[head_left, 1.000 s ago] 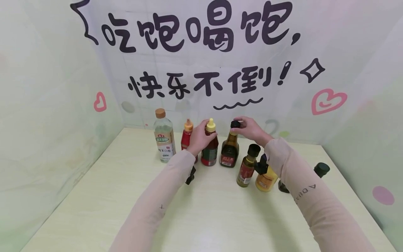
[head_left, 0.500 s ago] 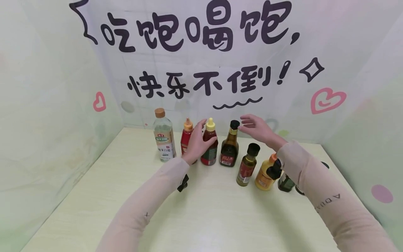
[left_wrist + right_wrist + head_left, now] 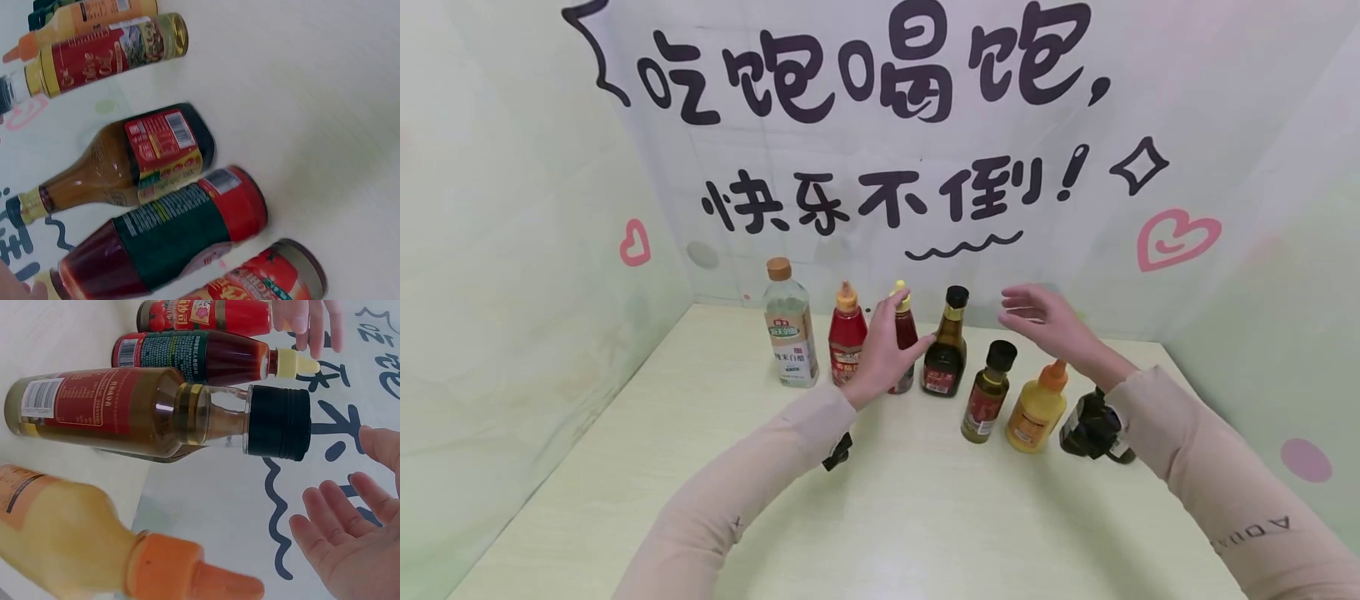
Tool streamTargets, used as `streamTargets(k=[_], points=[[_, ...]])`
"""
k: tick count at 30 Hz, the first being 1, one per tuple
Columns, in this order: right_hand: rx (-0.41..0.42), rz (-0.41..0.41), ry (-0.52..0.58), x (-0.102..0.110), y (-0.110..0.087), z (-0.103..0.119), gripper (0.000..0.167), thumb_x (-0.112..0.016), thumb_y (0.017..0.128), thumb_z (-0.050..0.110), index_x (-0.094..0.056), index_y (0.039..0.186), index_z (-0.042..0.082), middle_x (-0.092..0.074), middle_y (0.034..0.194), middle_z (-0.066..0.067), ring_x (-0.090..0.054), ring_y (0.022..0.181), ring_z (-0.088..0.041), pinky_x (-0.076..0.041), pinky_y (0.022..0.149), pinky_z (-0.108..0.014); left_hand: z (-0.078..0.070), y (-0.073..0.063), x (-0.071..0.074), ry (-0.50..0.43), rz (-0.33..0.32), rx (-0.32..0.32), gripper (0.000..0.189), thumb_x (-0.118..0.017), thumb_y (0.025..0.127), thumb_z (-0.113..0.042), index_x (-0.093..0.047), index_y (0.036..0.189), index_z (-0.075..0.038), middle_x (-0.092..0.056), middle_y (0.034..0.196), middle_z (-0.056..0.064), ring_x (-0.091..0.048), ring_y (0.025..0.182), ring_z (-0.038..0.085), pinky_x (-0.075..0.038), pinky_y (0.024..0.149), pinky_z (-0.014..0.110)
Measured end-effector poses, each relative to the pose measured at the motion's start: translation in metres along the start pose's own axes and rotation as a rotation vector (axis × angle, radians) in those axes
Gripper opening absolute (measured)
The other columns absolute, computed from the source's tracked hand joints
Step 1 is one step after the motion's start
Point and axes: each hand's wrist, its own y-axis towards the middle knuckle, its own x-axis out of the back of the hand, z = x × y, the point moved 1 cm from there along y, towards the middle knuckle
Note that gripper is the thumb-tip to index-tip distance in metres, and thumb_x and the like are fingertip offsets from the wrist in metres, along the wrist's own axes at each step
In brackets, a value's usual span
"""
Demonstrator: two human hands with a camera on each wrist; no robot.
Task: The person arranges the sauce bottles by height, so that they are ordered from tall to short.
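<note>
My left hand (image 3: 880, 354), thumb spread from straight fingers, is in front of a dark red squeeze bottle (image 3: 906, 333) with a yellow nozzle cap, partly hiding it. A red ketchup bottle (image 3: 844, 337) stands just left of that hand. To its right is a brown glass bottle (image 3: 946, 367) with a black cap. My right hand (image 3: 1048, 325), fingers slightly bent, hangs above and behind the olive oil bottle (image 3: 985, 408) and a yellow squeeze bottle (image 3: 1033, 417) with an orange nozzle. In the right wrist view nothing lies between the right hand (image 3: 356, 537) and its fingers.
A clear white vinegar bottle (image 3: 792, 346) stands at the left end of the row. A dark green bottle (image 3: 1078, 425) at the right end is partly hidden by the black wrist camera (image 3: 1097, 425). Behind the pale table (image 3: 910, 517) hangs a printed cloth (image 3: 820, 167).
My right hand has let go of the brown bottle's cap and moved right. My left hand has come off the dark red bottle's cap area and shifted slightly right and down.
</note>
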Motion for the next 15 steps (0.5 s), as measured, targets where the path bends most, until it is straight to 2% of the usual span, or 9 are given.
streamTargets(k=[4, 6, 15], points=[[-0.002, -0.018, -0.016, 0.003, -0.010, -0.006, 0.051, -0.054, 0.089, 0.027, -0.038, 0.128, -0.001, -0.046, 0.123, -0.022, -0.046, 0.111, -0.035, -0.037, 0.091, -0.048, -0.006, -0.004, -0.010, -0.005, 0.049, -0.080, 0.068, -0.068, 0.079, -0.021, -0.030, 0.133, -0.005, -0.039, 0.130, 0.010, -0.039, 0.117, 0.023, -0.033, 0.097, 0.032], [-0.005, -0.023, -0.024, 0.004, -0.015, -0.010, 0.050, -0.053, 0.089, 0.026, -0.038, 0.128, -0.002, -0.046, 0.122, -0.023, -0.046, 0.111, -0.035, -0.037, 0.090, -0.048, -0.010, -0.007, -0.016, -0.006, 0.085, -0.096, 0.068, -0.067, 0.079, -0.022, -0.030, 0.134, -0.005, -0.039, 0.131, 0.010, -0.039, 0.117, 0.022, -0.033, 0.097, 0.030], [-0.014, -0.070, -0.043, 0.006, -0.032, -0.020, 0.051, -0.053, 0.089, 0.025, -0.035, 0.130, -0.001, -0.045, 0.122, -0.024, -0.045, 0.111, -0.037, -0.036, 0.090, -0.049, -0.030, -0.011, -0.045, 0.002, 0.230, -0.094, 0.071, -0.067, 0.079, -0.026, -0.028, 0.136, -0.008, -0.041, 0.129, 0.008, -0.040, 0.117, 0.017, -0.033, 0.096, 0.025]])
